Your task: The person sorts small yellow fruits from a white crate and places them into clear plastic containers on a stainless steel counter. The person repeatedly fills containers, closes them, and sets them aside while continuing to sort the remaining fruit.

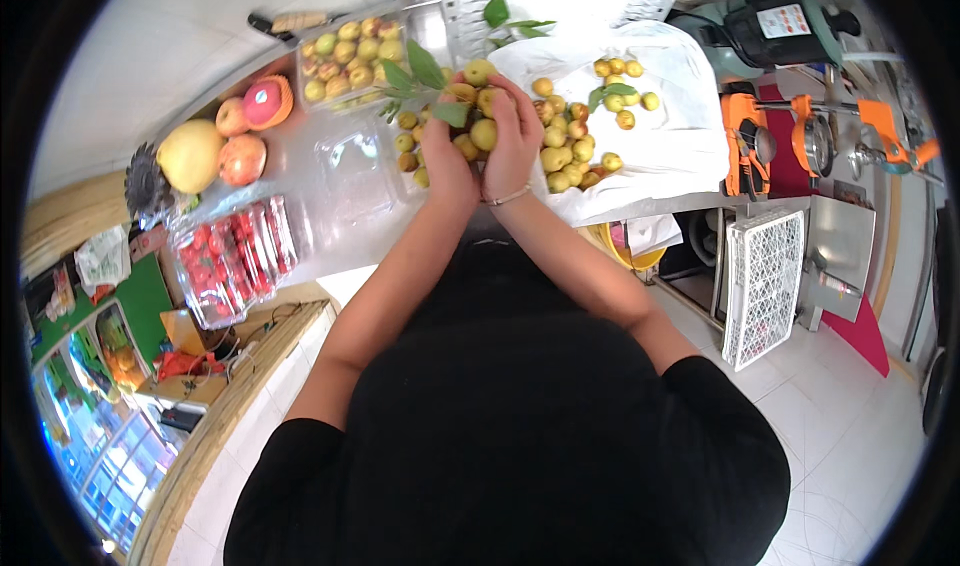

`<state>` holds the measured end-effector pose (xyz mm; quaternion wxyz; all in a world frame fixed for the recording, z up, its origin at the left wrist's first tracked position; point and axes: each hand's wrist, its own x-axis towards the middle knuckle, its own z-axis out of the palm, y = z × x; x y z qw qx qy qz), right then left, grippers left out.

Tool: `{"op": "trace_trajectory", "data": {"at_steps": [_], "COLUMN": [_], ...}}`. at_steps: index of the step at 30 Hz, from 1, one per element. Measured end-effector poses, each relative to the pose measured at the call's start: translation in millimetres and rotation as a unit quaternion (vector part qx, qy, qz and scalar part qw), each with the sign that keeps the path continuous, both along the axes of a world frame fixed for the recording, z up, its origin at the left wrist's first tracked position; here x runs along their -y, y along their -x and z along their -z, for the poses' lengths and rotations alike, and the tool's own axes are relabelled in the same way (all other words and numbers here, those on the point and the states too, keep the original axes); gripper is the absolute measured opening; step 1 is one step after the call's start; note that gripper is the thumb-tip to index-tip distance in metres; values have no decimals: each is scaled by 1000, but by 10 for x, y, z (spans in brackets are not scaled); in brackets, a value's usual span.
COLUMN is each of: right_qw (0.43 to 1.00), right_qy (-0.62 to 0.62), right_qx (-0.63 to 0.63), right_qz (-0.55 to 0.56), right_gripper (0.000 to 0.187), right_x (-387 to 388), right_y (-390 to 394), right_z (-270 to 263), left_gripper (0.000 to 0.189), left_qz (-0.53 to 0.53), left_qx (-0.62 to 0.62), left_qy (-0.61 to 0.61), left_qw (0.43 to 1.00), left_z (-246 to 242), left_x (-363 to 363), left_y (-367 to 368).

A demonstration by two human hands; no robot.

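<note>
My left hand (445,152) and my right hand (513,125) are cupped together around several yellow-green jujubes (484,135). Green leaves (426,67) stick out at the left of this handful. Beneath and left of my hands are more jujubes (406,142); what they rest in is hard to make out. To the right, loose jujubes (556,159) with brown patches lie on a white plastic sheet or bag (667,138). A clear plastic box (302,78) filled with jujubes stands behind and to the left.
Another clear plastic container (356,157) sits on the metal counter (330,236). Stacked boxes of red fruit (232,258), a pomegranate (242,159) and a large yellow fruit (190,156) are at the left. Knives (300,21) lie behind. An orange hand press (750,146) stands right.
</note>
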<state>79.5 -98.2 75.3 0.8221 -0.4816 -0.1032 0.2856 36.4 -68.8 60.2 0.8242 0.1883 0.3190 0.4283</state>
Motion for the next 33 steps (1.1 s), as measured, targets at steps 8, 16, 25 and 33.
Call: {"op": "trace_trajectory", "data": {"at_steps": [8, 16, 25, 33], "right_qw": [986, 977, 865, 837], "right_qy": [119, 116, 361, 391], "right_qx": [-40, 38, 333, 360], "right_qz": [-112, -175, -105, -131], "right_gripper": [30, 33, 40, 33], "right_x": [-397, -418, -475, -523], "right_y": [600, 490, -11, -127], "right_z": [1002, 1178, 1146, 1282], "left_gripper": [41, 19, 13, 39], "left_qz": [-73, 1, -61, -11], "left_qx": [-126, -427, -221, -509], "left_qy": [26, -207, -29, -177], "left_qw": [989, 880, 973, 842], "left_z": [631, 914, 162, 642], "left_x": [-235, -331, -551, -1602], "left_y": [770, 788, 1359, 2083]}}
